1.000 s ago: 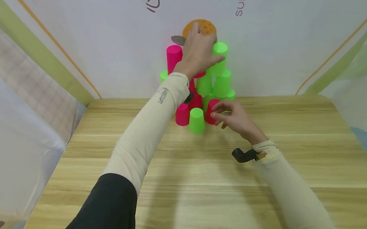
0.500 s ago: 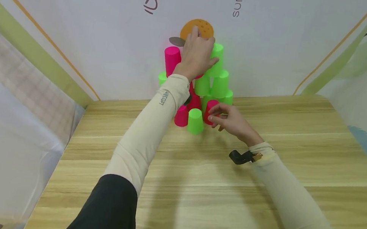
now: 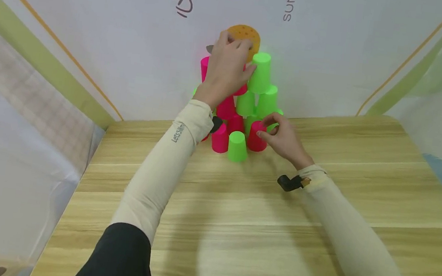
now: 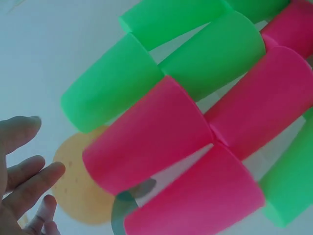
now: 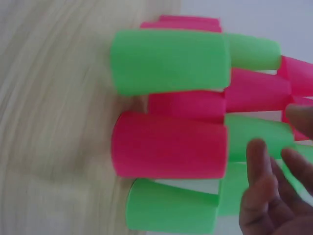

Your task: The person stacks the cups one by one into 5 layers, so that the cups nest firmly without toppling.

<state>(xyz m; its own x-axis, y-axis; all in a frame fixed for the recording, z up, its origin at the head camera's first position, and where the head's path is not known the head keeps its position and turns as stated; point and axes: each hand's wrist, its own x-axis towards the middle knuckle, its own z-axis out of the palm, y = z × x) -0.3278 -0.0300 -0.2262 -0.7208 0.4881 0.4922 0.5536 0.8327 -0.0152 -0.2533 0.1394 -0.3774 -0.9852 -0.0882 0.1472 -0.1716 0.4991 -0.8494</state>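
Pink and green cups stand upside down in a stacked pyramid against the back wall. My left hand (image 3: 227, 72) is over the upper row, partly hiding it, beside a green cup (image 3: 260, 73). In the left wrist view its fingers (image 4: 34, 188) are spread, apart from the nearest pink cup (image 4: 146, 137) and green cup (image 4: 110, 85). My right hand (image 3: 285, 139) hovers with loosely bent fingers at the right side of a pink cup (image 3: 257, 136) in front. The right wrist view has the fingers (image 5: 259, 166) near the stack, holding nothing; contact cannot be told.
A green cup (image 3: 238, 147) and a pink cup (image 3: 220, 139) stand at the front of the stack. The wooden table (image 3: 242, 232) ends at a white printed cloth (image 3: 322, 58). Cloth also hangs at both sides.
My left hand has drawn slightly left and toward me, uncovering more of the upper green cup. My right hand has shifted a little forward beside the front pink cup.
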